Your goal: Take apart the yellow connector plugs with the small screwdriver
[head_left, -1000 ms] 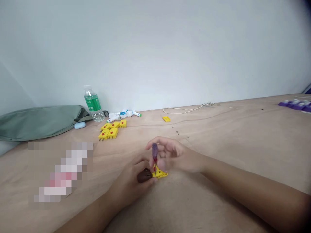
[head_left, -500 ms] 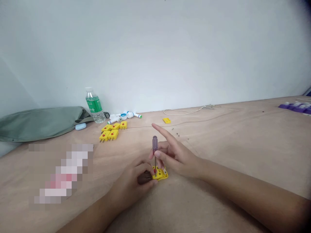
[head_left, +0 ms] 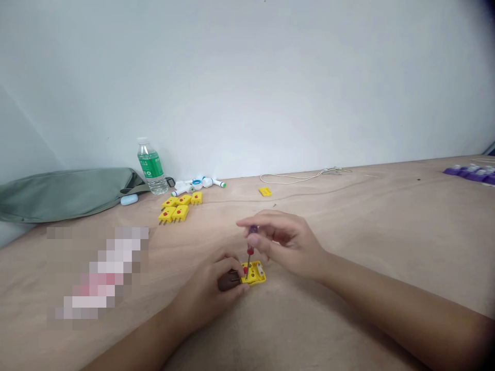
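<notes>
A small yellow connector (head_left: 255, 272) with a brown end piece (head_left: 228, 281) lies on the wooden table (head_left: 348, 226) in front of me. My left hand (head_left: 211, 288) pinches it at the brown end and holds it down. My right hand (head_left: 284, 245) is closed round the purple handle of a small screwdriver (head_left: 251, 248), which stands almost upright with its tip on the connector's open top.
Several more yellow connectors (head_left: 178, 206) sit at the back left, beside a water bottle (head_left: 150, 166), a green bag (head_left: 65, 193) and white pens. A lone yellow piece (head_left: 265, 191) and a white cord (head_left: 305, 175) lie farther back. Purple parts (head_left: 472, 172) rest far right.
My right forefinger, stretched out half a second ago, has curled back over the screwdriver handle. The screwdriver stays on the connector, and the left hand has not moved.
</notes>
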The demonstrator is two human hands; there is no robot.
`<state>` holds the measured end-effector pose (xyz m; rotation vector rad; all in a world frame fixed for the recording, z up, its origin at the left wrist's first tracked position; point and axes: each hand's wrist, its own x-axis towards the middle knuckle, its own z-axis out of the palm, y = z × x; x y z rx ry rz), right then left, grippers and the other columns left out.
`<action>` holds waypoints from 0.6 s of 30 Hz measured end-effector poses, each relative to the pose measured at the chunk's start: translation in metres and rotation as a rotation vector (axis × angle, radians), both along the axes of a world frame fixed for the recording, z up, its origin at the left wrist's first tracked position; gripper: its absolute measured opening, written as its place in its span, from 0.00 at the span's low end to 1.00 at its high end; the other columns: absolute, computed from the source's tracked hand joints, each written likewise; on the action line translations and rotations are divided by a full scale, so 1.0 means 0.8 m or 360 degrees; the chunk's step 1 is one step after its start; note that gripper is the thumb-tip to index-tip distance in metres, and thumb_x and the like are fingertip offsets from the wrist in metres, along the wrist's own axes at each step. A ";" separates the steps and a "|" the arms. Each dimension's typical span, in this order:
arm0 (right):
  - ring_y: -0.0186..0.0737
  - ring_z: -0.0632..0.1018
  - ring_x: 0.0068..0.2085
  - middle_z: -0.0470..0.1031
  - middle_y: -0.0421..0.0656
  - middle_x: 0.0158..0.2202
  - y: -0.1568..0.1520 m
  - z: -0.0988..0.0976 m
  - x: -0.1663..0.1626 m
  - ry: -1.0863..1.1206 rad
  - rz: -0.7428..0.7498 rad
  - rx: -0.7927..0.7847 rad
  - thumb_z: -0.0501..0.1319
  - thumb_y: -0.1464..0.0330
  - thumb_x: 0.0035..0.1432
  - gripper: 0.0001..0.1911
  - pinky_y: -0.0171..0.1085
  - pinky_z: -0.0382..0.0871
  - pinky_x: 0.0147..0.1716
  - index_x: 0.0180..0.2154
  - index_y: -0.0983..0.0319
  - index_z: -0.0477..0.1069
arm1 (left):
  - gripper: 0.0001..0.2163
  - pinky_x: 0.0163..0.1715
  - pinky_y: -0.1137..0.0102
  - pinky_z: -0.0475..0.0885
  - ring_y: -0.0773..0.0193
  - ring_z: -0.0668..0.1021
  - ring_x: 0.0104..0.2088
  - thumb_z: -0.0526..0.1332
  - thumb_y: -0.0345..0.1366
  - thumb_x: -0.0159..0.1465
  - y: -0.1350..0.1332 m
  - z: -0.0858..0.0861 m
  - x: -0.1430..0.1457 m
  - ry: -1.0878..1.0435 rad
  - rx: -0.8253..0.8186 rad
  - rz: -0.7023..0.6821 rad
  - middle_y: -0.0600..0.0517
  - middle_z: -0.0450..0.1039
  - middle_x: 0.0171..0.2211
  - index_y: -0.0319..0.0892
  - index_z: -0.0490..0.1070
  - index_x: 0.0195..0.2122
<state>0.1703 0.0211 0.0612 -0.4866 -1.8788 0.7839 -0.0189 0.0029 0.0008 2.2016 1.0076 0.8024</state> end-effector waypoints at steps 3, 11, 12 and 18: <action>0.22 0.68 0.20 0.70 0.43 0.37 -0.002 0.001 0.001 0.0030 0.0368 -0.0557 0.50 0.67 0.63 0.11 0.28 0.63 0.18 0.44 0.61 0.66 | 0.04 0.41 0.71 0.71 0.64 0.75 0.40 0.60 0.28 0.57 -0.001 0.001 0.000 -0.0009 -0.0041 0.0000 0.51 0.70 0.38 0.43 0.69 0.33; 0.24 0.66 0.21 0.64 0.35 0.24 -0.001 0.000 -0.008 0.0256 0.0151 -0.0739 0.69 0.71 0.43 0.09 0.25 0.58 0.16 0.29 0.63 0.71 | 0.05 0.41 0.72 0.71 0.64 0.75 0.40 0.61 0.27 0.56 0.001 0.000 0.001 -0.0017 -0.0033 0.0006 0.52 0.69 0.38 0.42 0.69 0.33; 0.24 0.67 0.21 0.64 0.34 0.23 -0.001 0.001 -0.008 0.0258 0.0184 -0.0794 0.68 0.71 0.45 0.12 0.25 0.60 0.17 0.34 0.62 0.71 | 0.05 0.41 0.72 0.71 0.65 0.75 0.40 0.61 0.27 0.56 0.000 0.000 0.001 -0.0015 -0.0036 -0.0005 0.52 0.69 0.38 0.42 0.69 0.33; 0.22 0.68 0.18 0.72 0.42 0.37 -0.009 0.003 -0.005 0.0219 0.0447 -0.0863 0.54 0.63 0.61 0.08 0.26 0.60 0.15 0.40 0.60 0.63 | 0.04 0.42 0.71 0.70 0.64 0.75 0.40 0.61 0.27 0.56 -0.002 0.003 0.002 -0.0026 -0.0037 0.0010 0.51 0.69 0.39 0.42 0.70 0.33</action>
